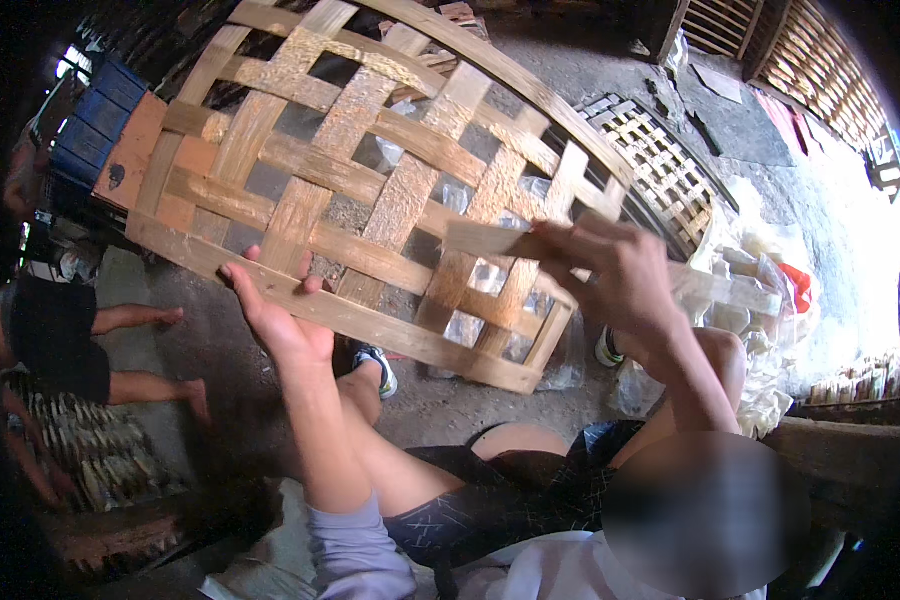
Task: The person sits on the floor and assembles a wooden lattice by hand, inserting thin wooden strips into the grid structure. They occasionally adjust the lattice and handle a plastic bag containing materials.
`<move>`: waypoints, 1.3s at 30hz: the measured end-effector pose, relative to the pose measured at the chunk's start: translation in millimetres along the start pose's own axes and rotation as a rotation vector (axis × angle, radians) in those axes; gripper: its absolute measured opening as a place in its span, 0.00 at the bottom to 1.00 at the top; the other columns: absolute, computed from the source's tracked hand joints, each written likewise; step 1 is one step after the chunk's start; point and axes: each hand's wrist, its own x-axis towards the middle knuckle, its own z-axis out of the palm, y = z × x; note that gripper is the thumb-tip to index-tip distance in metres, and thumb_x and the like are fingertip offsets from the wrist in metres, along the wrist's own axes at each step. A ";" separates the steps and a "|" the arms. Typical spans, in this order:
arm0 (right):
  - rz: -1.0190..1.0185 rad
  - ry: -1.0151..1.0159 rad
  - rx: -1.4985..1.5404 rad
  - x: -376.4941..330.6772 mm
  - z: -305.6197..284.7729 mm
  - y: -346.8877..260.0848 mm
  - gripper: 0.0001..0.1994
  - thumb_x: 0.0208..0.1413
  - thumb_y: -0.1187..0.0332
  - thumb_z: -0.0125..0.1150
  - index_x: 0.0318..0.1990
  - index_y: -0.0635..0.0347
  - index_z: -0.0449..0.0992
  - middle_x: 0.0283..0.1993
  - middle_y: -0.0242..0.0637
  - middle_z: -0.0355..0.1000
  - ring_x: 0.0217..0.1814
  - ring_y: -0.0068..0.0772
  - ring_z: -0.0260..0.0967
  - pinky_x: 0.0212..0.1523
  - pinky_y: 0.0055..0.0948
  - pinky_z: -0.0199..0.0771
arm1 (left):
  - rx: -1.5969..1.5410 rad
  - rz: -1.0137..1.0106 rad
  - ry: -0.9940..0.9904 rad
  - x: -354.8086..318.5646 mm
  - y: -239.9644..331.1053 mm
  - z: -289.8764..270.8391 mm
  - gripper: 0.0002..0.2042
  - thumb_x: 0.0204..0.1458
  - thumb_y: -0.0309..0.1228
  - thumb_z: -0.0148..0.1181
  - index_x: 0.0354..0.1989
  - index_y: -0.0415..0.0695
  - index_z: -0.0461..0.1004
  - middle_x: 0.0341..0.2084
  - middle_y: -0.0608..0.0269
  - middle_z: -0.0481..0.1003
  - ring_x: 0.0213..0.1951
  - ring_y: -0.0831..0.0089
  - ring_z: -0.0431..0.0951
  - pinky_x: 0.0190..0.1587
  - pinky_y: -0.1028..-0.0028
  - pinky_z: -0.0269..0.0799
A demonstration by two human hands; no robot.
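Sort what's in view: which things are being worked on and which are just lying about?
In hand:
- woven bamboo tray, gripped at its lower rim by the left hand
- bamboo strip, pinched by the right hand

Lying about:
- second woven tray on the ground
- clear plastic bags
- blue crate

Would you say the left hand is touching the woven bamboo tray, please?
Touching. The head view shows the left hand gripping the lower rim of the woven bamboo tray, its fingers wrapped over the edge strip.
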 end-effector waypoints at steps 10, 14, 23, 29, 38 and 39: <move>-0.051 -0.016 -0.151 6.8 -25.5 45.8 0.11 0.50 0.57 0.75 0.39 0.48 0.89 0.30 0.30 0.79 0.31 0.35 0.79 0.34 0.35 0.76 | 0.189 -0.152 -0.302 -18.9 -23.1 1.9 0.27 0.65 0.63 0.53 0.50 0.48 0.70 0.40 0.56 0.76 0.34 0.63 0.81 0.23 0.73 0.71; 0.141 -0.125 -0.182 4.8 -35.1 45.9 0.13 0.49 0.54 0.77 0.39 0.48 0.90 0.31 0.31 0.81 0.32 0.35 0.81 0.36 0.35 0.78 | 0.175 -0.160 -0.340 -24.9 -23.7 8.3 0.27 0.66 0.62 0.53 0.50 0.48 0.69 0.40 0.56 0.75 0.35 0.63 0.81 0.24 0.73 0.72; -0.121 -0.165 -0.067 8.0 -11.4 38.9 0.10 0.49 0.55 0.78 0.35 0.47 0.89 0.31 0.28 0.81 0.31 0.31 0.80 0.32 0.34 0.79 | 0.171 -0.144 -0.385 -34.2 -28.1 12.9 0.20 0.67 0.59 0.54 0.49 0.55 0.70 0.43 0.68 0.73 0.33 0.66 0.77 0.24 0.71 0.72; -0.086 -0.073 -0.133 2.4 -19.6 47.9 0.12 0.49 0.56 0.78 0.37 0.49 0.90 0.33 0.30 0.83 0.31 0.31 0.81 0.34 0.31 0.80 | 0.116 -0.210 -0.361 -28.8 -28.3 11.0 0.22 0.68 0.60 0.50 0.50 0.55 0.70 0.38 0.60 0.75 0.26 0.68 0.74 0.25 0.68 0.72; 0.015 -0.088 -0.157 1.4 -30.4 59.5 0.09 0.49 0.56 0.77 0.36 0.44 0.90 0.33 0.24 0.83 0.32 0.30 0.82 0.35 0.31 0.80 | 0.103 -0.213 -0.390 -24.8 -22.5 5.3 0.23 0.68 0.60 0.52 0.51 0.52 0.69 0.41 0.61 0.75 0.33 0.64 0.78 0.25 0.70 0.72; -0.079 -0.056 -0.128 -1.2 -19.8 62.8 0.09 0.49 0.55 0.77 0.36 0.44 0.90 0.32 0.25 0.82 0.32 0.30 0.81 0.35 0.31 0.79 | 0.056 -0.242 -0.403 -24.8 -22.3 4.8 0.23 0.68 0.58 0.52 0.52 0.50 0.68 0.43 0.63 0.74 0.39 0.61 0.81 0.24 0.72 0.72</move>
